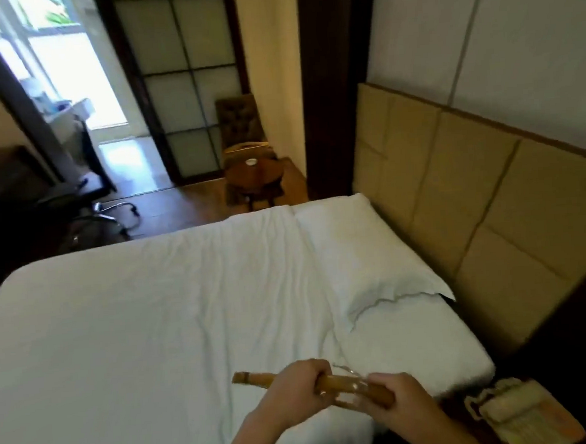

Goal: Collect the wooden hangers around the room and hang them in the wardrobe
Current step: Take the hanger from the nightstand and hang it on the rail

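A bedroom with a white bed (153, 316) filling the view. Low over its near edge, wooden hangers (343, 388) are held level between both hands: the left hand (295, 390) is wrapped round the middle, the right hand (404, 403) closed on the other end, probably to bunch them for carrying. Beyond lies a pillow (366, 262) against the headboard (454, 194); another hanger (246, 146) seems to rest on the far chair (239, 120), though it is blurred. No wardrobe shows.

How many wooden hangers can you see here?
2, though blurred: one hanger held by the left hand and right hand over the bed, another on the far chair. More may be hidden.
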Motion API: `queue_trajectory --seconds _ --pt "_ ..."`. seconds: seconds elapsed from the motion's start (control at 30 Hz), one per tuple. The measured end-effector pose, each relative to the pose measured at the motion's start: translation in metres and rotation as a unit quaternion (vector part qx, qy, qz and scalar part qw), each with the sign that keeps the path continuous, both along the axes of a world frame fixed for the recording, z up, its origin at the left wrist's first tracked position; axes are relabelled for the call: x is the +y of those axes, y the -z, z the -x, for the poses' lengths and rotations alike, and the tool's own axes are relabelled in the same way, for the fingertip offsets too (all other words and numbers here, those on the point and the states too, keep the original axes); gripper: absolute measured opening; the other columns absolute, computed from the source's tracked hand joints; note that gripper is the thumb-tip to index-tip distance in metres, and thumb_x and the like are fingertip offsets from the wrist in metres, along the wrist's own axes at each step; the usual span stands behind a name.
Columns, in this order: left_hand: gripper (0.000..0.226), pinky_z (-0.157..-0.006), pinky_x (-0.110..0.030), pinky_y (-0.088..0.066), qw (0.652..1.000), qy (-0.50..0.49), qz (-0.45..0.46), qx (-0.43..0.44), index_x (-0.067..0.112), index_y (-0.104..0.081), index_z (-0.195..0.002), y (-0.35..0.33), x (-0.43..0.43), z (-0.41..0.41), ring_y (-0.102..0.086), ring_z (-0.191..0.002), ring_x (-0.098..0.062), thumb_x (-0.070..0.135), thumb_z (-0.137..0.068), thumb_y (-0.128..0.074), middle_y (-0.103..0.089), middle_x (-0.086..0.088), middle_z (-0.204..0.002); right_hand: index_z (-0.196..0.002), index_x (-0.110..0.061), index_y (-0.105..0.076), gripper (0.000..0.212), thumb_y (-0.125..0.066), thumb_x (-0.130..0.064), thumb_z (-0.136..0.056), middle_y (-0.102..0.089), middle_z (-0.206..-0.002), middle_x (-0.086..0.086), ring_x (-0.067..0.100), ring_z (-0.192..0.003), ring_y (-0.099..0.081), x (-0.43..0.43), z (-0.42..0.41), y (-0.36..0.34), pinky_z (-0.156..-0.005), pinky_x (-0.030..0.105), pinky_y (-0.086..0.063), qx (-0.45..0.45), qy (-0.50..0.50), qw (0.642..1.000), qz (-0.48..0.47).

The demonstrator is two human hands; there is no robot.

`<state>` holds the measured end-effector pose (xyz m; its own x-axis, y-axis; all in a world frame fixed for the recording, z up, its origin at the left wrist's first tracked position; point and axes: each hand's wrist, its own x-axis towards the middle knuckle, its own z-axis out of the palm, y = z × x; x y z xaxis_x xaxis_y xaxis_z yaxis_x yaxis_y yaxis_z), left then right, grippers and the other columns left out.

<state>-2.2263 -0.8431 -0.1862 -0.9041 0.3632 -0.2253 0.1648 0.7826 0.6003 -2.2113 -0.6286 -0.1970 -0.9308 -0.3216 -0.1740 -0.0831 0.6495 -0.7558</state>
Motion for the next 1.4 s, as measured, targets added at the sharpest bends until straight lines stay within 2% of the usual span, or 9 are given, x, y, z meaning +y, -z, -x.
queue_trajectory --seconds 0.1,0.23,0.37,0.53,0.8,0.93,1.07,1.23,1.4 --pt "0.011 -0.071 -0.026 -0.049 0.996 -0.084 -0.001 -0.007 0.029 -0.054 -0.078 0.001 -0.087 -0.05 -0.06 -0.076 -0.01 0.037 -0.079 -0.061 -0.063 0.009 -0.08 -0.072 -0.017 -0.065 0.035 -0.065 -0.051 -0.067 -0.06 -0.058 0.001 0.005 -0.056 -0.056 -0.089 -0.018 0.002 -0.061 0.028 -0.048 -0.026 -0.053 0.998 0.013" --pt "0.008 -0.071 -0.024 -0.05 0.983 -0.185 -0.01 -0.013 0.033 -0.055 -0.079 0.012 -0.186 -0.124 -0.061 -0.077 -0.009 0.037 -0.08 -0.062 -0.064 0.01 -0.081 -0.067 -0.028 -0.063 0.021 -0.066 -0.049 -0.067 -0.056 -0.053 -0.009 0.0 -0.052 -0.05 -0.197 -0.057 0.006 -0.058 0.022 -0.042 -0.053 -0.129 0.99 0.031" --pt "0.018 -0.062 -0.017 -0.039 0.964 -0.266 -0.011 -0.013 0.037 -0.046 -0.071 0.02 -0.255 -0.19 -0.056 -0.07 -0.006 0.034 -0.08 -0.062 -0.055 0.012 -0.07 -0.073 -0.036 -0.067 0.007 -0.067 -0.042 -0.076 -0.065 -0.063 -0.011 0.002 -0.063 -0.061 -0.279 -0.09 0.011 -0.066 0.02 -0.049 -0.097 -0.215 0.972 0.016" --pt "0.014 -0.067 -0.032 -0.051 0.928 -0.37 -0.034 -0.024 0.03 -0.051 -0.072 0.032 -0.296 -0.242 -0.061 -0.071 -0.013 0.032 -0.079 -0.062 -0.058 0.009 -0.07 -0.073 -0.04 -0.065 0.007 -0.067 -0.043 -0.079 -0.064 -0.064 -0.013 0.003 -0.065 -0.062 -0.341 -0.109 0.016 -0.065 0.017 -0.045 -0.101 -0.304 0.947 -0.005" --pt "0.016 -0.054 -0.017 -0.034 0.875 -0.483 -0.018 -0.013 0.036 -0.045 -0.076 0.029 -0.316 -0.298 -0.053 -0.066 -0.002 0.036 -0.079 -0.06 -0.053 0.014 -0.068 -0.065 -0.046 -0.065 0.013 -0.066 -0.058 -0.068 -0.064 -0.058 -0.014 0.0 -0.054 -0.058 -0.401 -0.125 0.003 -0.056 0.013 -0.046 -0.119 -0.416 0.902 0.0" --pt "0.013 -0.064 -0.026 -0.048 0.797 -0.604 -0.014 -0.004 0.031 -0.051 -0.079 0.013 -0.328 -0.347 -0.059 -0.075 -0.01 0.029 -0.08 -0.063 -0.062 0.008 -0.081 -0.06 -0.041 -0.07 0.022 -0.078 -0.028 -0.075 -0.07 -0.059 -0.008 0.005 -0.061 -0.063 -0.461 -0.15 -0.01 -0.06 0.014 -0.044 -0.095 -0.525 0.845 -0.029" --pt "0.01 -0.078 -0.033 -0.05 0.689 -0.72 0.059 0.052 0.032 -0.052 -0.077 -0.003 -0.338 -0.409 -0.055 -0.083 -0.012 0.032 -0.081 -0.062 -0.059 0.007 -0.088 -0.079 -0.026 -0.07 0.007 -0.076 -0.021 -0.078 -0.069 -0.079 0.001 0.019 -0.075 -0.059 -0.527 -0.204 -0.017 -0.078 0.026 -0.044 -0.071 -0.625 0.776 -0.049" --pt "0.012 -0.078 -0.026 -0.042 0.571 -0.808 0.118 0.085 0.037 -0.051 -0.08 0.0 -0.357 -0.482 -0.046 -0.086 -0.005 0.036 -0.082 -0.063 -0.05 0.014 -0.088 -0.058 -0.029 -0.067 0.021 -0.081 -0.025 -0.072 -0.064 -0.051 -0.006 0.015 -0.063 -0.061 -0.58 -0.276 -0.026 -0.057 0.027 -0.044 -0.088 -0.679 0.728 -0.025" --pt "0.013 -0.084 -0.027 -0.047 0.517 -0.845 0.118 0.071 0.04 -0.051 -0.085 0.014 -0.408 -0.546 -0.046 -0.088 -0.003 0.038 -0.083 -0.064 -0.05 0.018 -0.092 -0.075 -0.022 -0.07 0.01 -0.074 -0.03 -0.079 -0.063 -0.06 -0.004 0.009 -0.064 -0.06 -0.648 -0.346 -0.023 -0.058 0.016 -0.037 -0.112 -0.73 0.673 -0.036"
